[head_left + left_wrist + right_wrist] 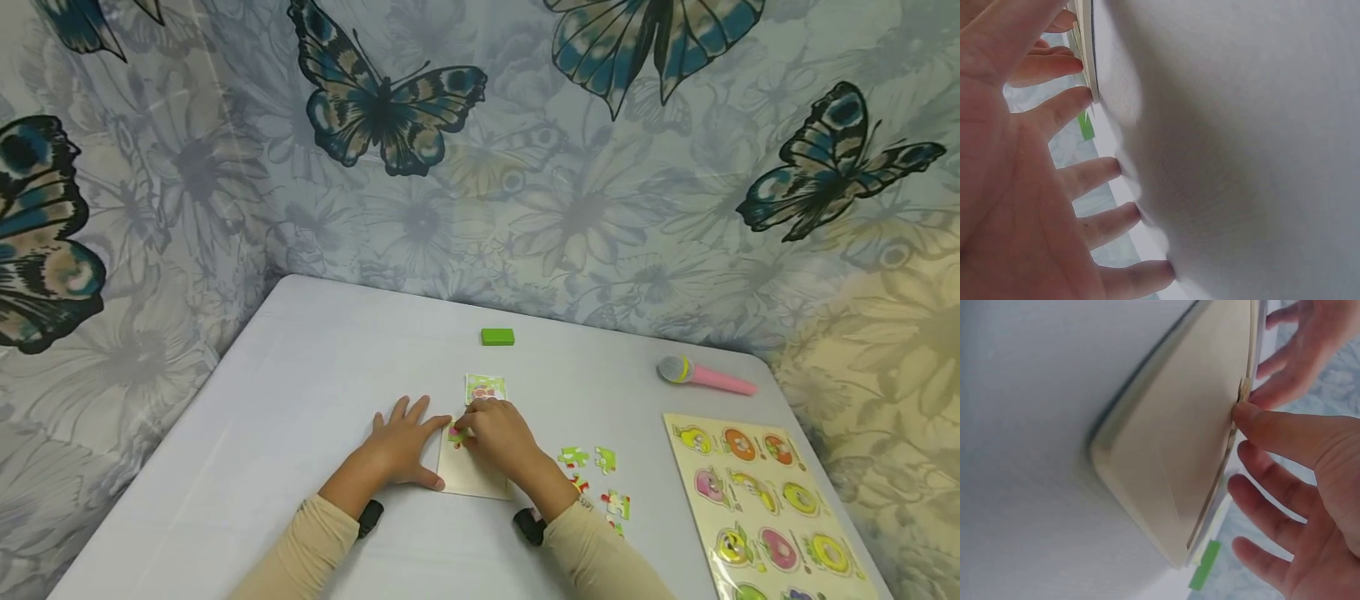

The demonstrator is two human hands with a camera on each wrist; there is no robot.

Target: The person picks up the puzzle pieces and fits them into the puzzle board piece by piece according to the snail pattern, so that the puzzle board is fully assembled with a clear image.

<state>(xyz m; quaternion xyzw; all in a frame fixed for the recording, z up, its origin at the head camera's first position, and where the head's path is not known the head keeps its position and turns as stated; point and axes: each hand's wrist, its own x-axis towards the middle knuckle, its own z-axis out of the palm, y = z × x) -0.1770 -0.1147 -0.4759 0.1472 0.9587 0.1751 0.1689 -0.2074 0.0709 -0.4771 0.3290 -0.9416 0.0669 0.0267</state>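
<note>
Wooden board, lower centre of the head view; puzzle piece at its upper-left corner. Left hand: fingers spread, grasping nothing, beside the board's left edge. Right hand: fingers curled, pinching the piece. Step, apparently: corner seating. Next move likely calls for aligning, then pressing flat. Loose pieces: lower right of centre.

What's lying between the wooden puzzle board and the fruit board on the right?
In the head view, loose puzzle pieces lie there on the white table, some partly covered by the right wrist and sleeve.
</note>
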